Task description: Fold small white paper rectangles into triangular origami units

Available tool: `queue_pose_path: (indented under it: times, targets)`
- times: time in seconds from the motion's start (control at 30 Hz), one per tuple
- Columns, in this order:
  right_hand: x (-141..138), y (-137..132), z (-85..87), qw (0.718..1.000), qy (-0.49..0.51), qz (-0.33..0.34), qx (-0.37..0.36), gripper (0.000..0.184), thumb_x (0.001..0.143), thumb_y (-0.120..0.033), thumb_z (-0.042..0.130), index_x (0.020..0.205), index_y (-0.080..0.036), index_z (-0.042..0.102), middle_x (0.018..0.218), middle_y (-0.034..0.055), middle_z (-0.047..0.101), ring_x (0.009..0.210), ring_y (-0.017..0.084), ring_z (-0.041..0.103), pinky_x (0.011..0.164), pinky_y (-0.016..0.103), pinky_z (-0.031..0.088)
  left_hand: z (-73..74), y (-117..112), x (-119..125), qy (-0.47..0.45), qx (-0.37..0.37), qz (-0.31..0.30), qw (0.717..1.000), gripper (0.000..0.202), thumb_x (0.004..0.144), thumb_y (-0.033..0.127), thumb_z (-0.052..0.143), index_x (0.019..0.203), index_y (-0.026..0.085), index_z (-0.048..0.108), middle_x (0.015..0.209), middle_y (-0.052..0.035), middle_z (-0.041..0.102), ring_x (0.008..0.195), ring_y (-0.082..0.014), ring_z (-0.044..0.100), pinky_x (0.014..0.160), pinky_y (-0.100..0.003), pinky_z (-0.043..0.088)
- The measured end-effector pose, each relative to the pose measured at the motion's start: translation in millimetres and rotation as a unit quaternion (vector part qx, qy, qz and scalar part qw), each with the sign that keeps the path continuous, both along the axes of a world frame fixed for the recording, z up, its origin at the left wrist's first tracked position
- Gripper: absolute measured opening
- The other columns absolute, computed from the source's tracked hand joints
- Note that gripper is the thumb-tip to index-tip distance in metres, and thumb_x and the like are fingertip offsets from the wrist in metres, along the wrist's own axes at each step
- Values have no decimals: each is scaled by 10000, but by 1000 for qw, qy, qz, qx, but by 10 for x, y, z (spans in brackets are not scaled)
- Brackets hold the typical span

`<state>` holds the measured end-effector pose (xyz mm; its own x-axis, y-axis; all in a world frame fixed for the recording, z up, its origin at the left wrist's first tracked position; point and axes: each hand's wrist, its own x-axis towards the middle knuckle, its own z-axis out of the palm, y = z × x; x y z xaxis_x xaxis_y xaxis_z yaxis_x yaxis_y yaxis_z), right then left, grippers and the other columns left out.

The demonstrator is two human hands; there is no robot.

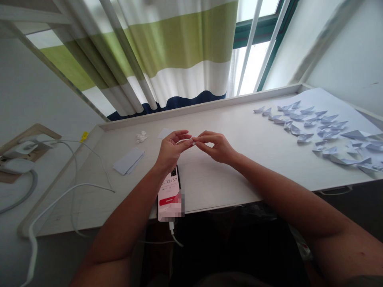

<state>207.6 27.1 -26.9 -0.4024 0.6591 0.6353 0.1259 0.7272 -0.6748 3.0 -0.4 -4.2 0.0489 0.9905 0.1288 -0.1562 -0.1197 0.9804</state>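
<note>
My left hand point(172, 148) and my right hand point(216, 146) meet above the middle of the pale desk point(239, 159). Their fingertips pinch together on a tiny white piece of paper point(193, 138), most of it hidden by the fingers. Just under my left wrist a phone point(169, 195) lies at the desk's front edge with a timer on its screen. A small white paper slip point(164, 133) rests flat behind my left hand.
Several folded white paper pieces point(323, 127) lie spread on a large sheet at the right. A stack of paper slips point(129, 161) and a crumpled scrap point(141, 136) lie at the left. White cables point(74, 191) trail over the left edge. A striped curtain point(167, 56) hangs behind.
</note>
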Motion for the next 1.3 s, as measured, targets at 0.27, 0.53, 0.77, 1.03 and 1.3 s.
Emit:
queue_pose_path:
  times: [0.27, 0.53, 0.77, 1.03, 1.3]
  targets:
    - [-69, 7, -52, 986, 54, -6, -158, 413, 913, -601, 807, 959, -190, 797, 933, 79, 813, 860, 211, 752, 800, 394, 643, -17, -6, 3, 48, 34, 12, 998, 623, 692, 309, 999, 1234, 193, 716, 1059, -60, 796, 979, -227, 795, 993, -452, 629]
    - [-68, -24, 23, 967, 103, 44, -227, 493, 842, -665, 847, 894, -177, 796, 826, 65, 798, 747, 176, 717, 732, 357, 635, -44, -13, -32, 153, 13, -98, 983, 431, 823, 536, 903, 1017, 163, 806, 985, -114, 838, 956, -255, 789, 828, -387, 616]
    - [-48, -11, 48, 954, 118, 106, -253, 461, 849, -618, 869, 887, -167, 777, 792, 53, 789, 750, 164, 727, 731, 333, 626, -36, -16, -52, 241, 88, -88, 963, 333, 909, 514, 820, 923, 182, 819, 936, -96, 839, 874, -222, 773, 806, -351, 578]
    - [-11, -29, 92, 965, 89, 125, -213, 426, 918, -593, 814, 841, -179, 745, 734, 31, 771, 707, 158, 714, 683, 316, 610, 50, -61, -44, 225, 87, -148, 959, 305, 908, 492, 824, 911, 187, 830, 905, -103, 837, 871, -235, 787, 855, -378, 606]
    - [12, -11, 69, 973, 77, 100, -191, 406, 956, -565, 772, 850, -174, 753, 771, 32, 762, 675, 140, 679, 649, 296, 580, 67, -67, -29, 245, 111, -83, 959, 383, 916, 571, 802, 856, 194, 829, 819, -85, 818, 791, -221, 778, 765, -340, 595]
